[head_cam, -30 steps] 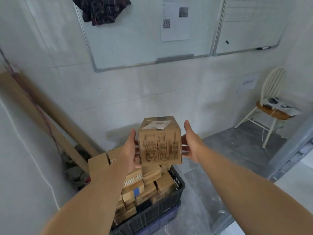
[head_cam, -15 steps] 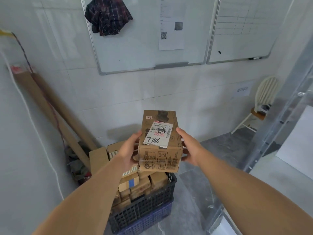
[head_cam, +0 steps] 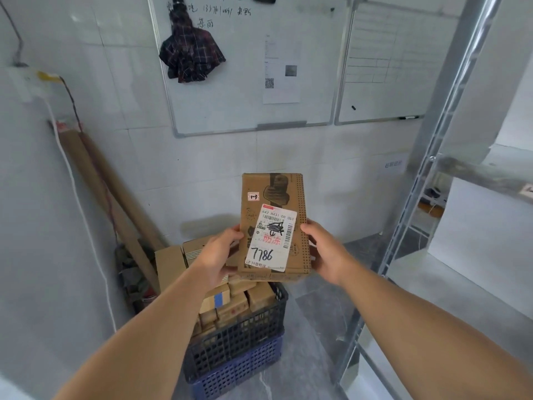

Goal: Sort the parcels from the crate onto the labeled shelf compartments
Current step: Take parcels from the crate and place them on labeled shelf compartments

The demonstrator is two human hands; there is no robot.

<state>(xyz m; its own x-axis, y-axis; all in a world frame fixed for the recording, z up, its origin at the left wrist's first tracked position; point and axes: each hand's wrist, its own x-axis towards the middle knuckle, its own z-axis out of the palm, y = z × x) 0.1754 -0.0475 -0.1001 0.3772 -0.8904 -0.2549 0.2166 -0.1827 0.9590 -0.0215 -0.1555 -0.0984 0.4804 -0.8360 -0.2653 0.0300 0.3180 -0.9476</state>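
I hold a brown cardboard parcel (head_cam: pixel 274 223) in front of me, above the crate. Its labelled face is tilted up toward me; the white label reads 7786 in handwriting. My left hand (head_cam: pixel 220 252) grips its left side and my right hand (head_cam: pixel 323 249) grips its right side. Below sits a black crate (head_cam: pixel 239 342) stacked on a blue crate (head_cam: pixel 242 370), filled with several smaller cardboard parcels (head_cam: pixel 230 304). A grey metal shelf (head_cam: pixel 450 272) stands at the right, with a label tag at its upper edge.
Long cardboard tubes (head_cam: pixel 115 203) lean in the left corner, with flat boxes (head_cam: pixel 170 264) behind the crate. Two whiteboards (head_cam: pixel 248 67) hang on the tiled wall; a folded plaid umbrella (head_cam: pixel 190 59) hangs on the left one. The floor is grey tile.
The parcel has tipped back, so its labelled top now faces me. My view has turned right and up, bringing the metal shelf frame close on the right.
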